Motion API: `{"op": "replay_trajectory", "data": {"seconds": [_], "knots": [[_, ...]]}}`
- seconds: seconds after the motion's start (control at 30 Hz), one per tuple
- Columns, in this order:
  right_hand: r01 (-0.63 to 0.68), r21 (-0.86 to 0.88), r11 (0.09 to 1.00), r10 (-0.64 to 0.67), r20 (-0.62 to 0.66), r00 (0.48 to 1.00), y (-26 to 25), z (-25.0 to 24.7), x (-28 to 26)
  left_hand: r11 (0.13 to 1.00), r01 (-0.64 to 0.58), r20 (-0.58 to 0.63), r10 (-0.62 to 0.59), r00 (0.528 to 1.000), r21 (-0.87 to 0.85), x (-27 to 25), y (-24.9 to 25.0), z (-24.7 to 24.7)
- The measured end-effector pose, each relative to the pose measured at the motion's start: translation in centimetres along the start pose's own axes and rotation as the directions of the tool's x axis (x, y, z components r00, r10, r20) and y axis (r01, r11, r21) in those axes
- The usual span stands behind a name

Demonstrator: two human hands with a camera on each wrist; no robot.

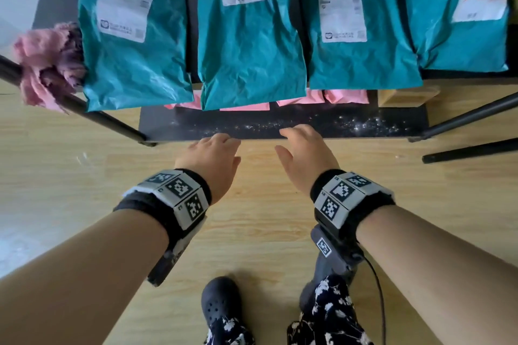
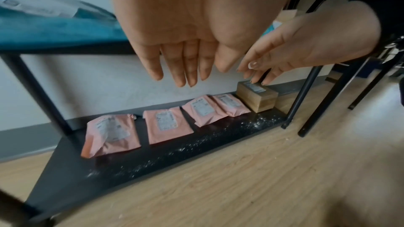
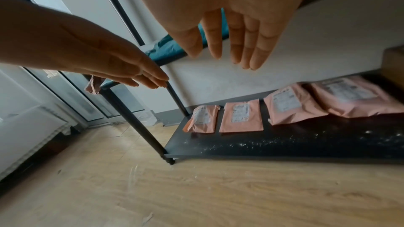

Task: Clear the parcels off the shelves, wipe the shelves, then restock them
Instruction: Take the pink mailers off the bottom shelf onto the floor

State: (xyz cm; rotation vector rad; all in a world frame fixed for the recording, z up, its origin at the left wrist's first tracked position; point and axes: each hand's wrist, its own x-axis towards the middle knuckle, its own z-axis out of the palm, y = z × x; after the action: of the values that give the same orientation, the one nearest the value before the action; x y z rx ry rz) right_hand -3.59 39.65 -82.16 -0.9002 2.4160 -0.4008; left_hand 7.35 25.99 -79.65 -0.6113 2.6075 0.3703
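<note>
Dusty black bottom shelf (image 2: pixel 196 158) carries pink parcels (image 2: pixel 167 124) and a cardboard box (image 2: pixel 260 99).

I note soft, even daylight; wrist views blur at the palms, and frame edges bend strongly.

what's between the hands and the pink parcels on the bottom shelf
Nothing visible. Both the left hand and the right hand are open and empty in front of the bottom shelf, and only its bare, dusty front strip lies before the pink parcels. The teal parcels overhang from the shelf above.
</note>
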Motion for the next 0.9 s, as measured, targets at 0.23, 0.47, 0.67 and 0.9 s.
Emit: {"op": "replay_trajectory", "data": {"seconds": [0.23, 0.47, 0.67, 0.9], "knots": [[0.102, 0.009, 0.995, -0.103, 0.131, 0.986, 1.0, 4.6, 4.5, 0.973, 0.218, 0.030, -0.217, 0.976, -0.076, 3.4, -3.6, 4.5], [0.196, -0.018, 0.980, -0.191, 0.156, 0.969, 0.6, 8.8, 11.7, 0.925, 0.326, -0.025, -0.337, 0.941, -0.194, 8.5, -8.2, 8.3], [0.268, -0.064, 0.961, -0.264, 0.067, 0.962, -2.3, 15.5, 20.3, 0.943, 0.302, -0.159, -0.323, 0.933, -0.142, 14.5, -15.8, 11.1], [0.283, -0.022, 0.959, -0.284, -0.051, 0.958, -3.9, 20.6, 28.3, 0.940, 0.273, -0.332, -0.329, 0.884, -0.203, 21.7, -22.6, 14.2]]}}
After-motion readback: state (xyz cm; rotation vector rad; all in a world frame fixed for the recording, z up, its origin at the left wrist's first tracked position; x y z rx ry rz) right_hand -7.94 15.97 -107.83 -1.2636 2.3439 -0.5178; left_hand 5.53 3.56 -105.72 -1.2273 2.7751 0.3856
